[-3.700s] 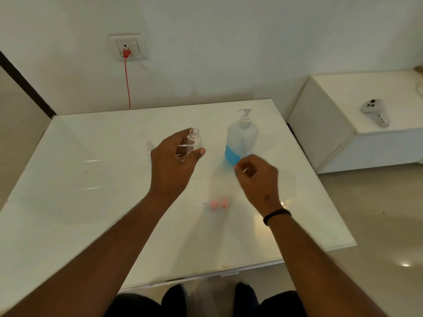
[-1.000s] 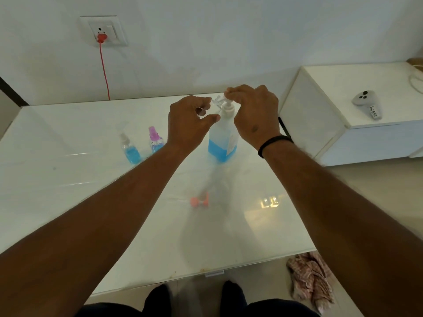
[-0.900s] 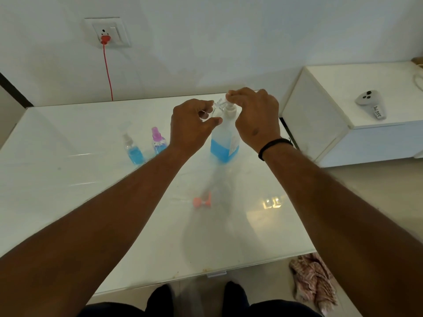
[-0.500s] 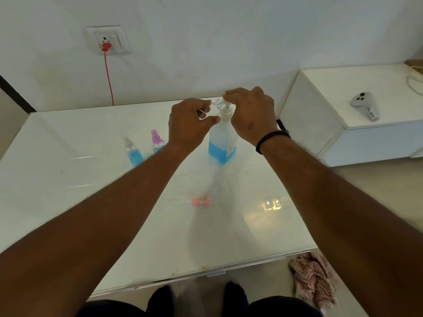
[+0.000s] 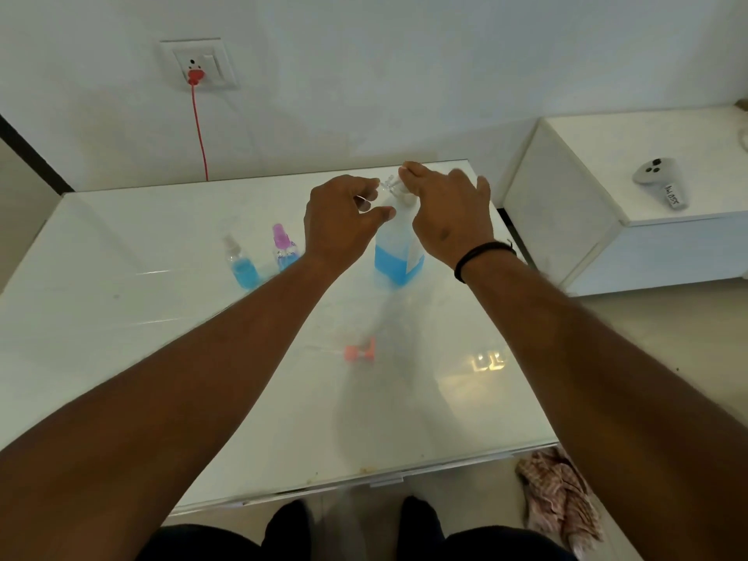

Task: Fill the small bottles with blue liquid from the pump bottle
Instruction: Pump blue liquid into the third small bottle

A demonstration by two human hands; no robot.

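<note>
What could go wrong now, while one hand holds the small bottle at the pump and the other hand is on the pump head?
1. The left hand holds the small clear bottle in the air at the spout; its mouth is narrow, so blue liquid may miss and spill on the table.
2. The right hand pushes on top of the pump bottle, and nothing steadies its base; it might tip.

white table (image 5: 121, 358), pump bottle (image 5: 396, 253), two small bottles (image 5: 242, 263), pink cap (image 5: 359, 351)
</note>
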